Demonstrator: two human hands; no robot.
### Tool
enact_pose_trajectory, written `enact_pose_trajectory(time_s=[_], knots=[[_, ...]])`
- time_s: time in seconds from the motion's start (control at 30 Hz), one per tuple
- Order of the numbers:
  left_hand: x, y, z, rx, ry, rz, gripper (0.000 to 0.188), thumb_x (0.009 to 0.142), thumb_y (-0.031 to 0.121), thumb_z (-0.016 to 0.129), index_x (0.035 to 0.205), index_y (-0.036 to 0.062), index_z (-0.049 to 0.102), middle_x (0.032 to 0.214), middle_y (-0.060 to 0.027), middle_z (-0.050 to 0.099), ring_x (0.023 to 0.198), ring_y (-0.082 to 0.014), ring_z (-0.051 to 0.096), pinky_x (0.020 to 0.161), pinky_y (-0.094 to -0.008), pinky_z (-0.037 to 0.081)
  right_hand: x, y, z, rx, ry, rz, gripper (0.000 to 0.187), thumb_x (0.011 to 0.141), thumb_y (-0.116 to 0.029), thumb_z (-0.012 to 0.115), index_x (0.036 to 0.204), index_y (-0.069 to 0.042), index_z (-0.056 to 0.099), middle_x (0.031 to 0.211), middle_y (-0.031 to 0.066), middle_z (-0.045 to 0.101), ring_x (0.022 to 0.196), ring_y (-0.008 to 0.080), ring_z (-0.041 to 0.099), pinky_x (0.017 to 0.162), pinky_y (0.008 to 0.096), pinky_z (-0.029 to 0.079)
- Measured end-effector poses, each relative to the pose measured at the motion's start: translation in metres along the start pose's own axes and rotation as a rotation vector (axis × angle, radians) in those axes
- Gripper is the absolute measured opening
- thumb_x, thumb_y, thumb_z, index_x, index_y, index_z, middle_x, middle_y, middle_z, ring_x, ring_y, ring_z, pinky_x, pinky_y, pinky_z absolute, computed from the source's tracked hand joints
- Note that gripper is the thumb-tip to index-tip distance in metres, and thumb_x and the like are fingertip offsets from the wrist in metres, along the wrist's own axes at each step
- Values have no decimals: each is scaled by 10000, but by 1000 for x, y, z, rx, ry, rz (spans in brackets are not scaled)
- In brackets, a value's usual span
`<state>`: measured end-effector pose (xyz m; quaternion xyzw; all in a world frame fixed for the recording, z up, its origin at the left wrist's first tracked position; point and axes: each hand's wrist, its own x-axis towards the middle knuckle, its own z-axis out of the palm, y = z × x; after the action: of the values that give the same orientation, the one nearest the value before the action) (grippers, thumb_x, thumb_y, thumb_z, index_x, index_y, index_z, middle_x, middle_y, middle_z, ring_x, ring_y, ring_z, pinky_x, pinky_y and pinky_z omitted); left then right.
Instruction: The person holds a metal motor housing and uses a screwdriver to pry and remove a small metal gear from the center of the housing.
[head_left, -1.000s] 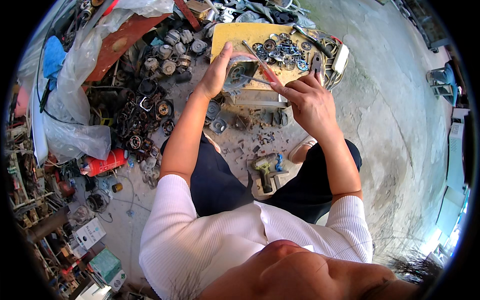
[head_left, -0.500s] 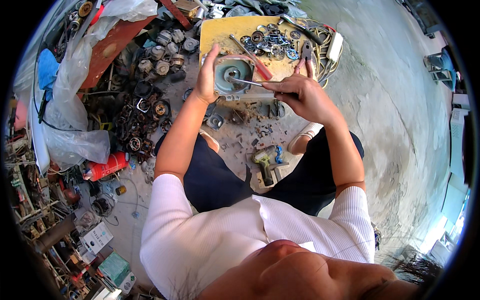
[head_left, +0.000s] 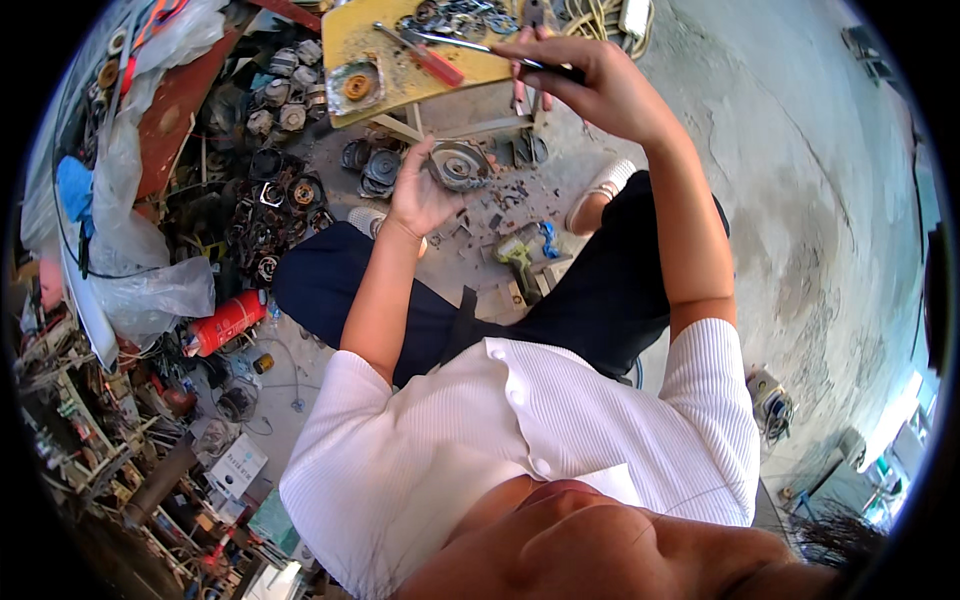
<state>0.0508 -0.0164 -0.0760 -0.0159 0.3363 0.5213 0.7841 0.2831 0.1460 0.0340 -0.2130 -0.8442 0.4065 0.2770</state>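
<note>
Just below the near edge of the yellow board (head_left: 460,75), my left hand (head_left: 415,200) holds up a round grey metal housing (head_left: 462,165), its hollow side facing me. My right hand (head_left: 610,95), higher and to the right, is closed round the dark handle of a screwdriver (head_left: 450,42). The long steel shaft points left across the board. A red-handled screwdriver (head_left: 430,62) lies under that shaft. At the board's left corner rests a squarish metal part with a yellow-brown ring (head_left: 356,86). Pliers (head_left: 534,14) lie beside my right fingers, partly hidden.
Small metal parts (head_left: 465,15) are heaped at the board's far side, with coiled cable (head_left: 595,25) to the right. A green power tool (head_left: 517,258) lies between my feet. Motor parts (head_left: 285,190) and a red cylinder (head_left: 226,322) crowd the floor at left.
My left hand has brought the housing down and towards me, off the board. The screwdriver in my right hand has come out of the housing and moved away. The view has shifted.
</note>
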Motion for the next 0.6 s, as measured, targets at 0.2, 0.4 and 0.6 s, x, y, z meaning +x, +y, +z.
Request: enact_pose_trajectory(time_s=[0.2, 0.4, 0.6], knots=[[77, -51, -69, 1673, 326, 537, 925, 739, 508, 815, 1429, 24, 433, 1362, -209, 531, 1267, -304, 528, 1038, -503, 436, 0, -10, -18, -120, 77, -29, 448, 832, -123, 670, 1280, -138, 652, 1001, 197, 688, 903, 352, 671, 789, 398, 522], [92, -78, -65, 2392, 282, 537, 1042, 653, 434, 884, 1492, 121, 352, 1356, -159, 539, 1252, -333, 522, 1058, -504, 404, -3, -2, -17, -222, 176, -22, 379, 837, -115, 612, 1207, -128, 691, 875, 165, 696, 816, 353, 665, 704, 436, 521], [78, -46, -81, 853, 415, -53, 908, 717, 487, 856, 1431, 159, 399, 1352, -76, 561, 1165, -244, 598, 1018, -453, 469, -7, 2, -10, -191, 169, -79, 359, 822, -120, 616, 1170, -108, 703, 939, 196, 699, 866, 374, 663, 754, 441, 531]])
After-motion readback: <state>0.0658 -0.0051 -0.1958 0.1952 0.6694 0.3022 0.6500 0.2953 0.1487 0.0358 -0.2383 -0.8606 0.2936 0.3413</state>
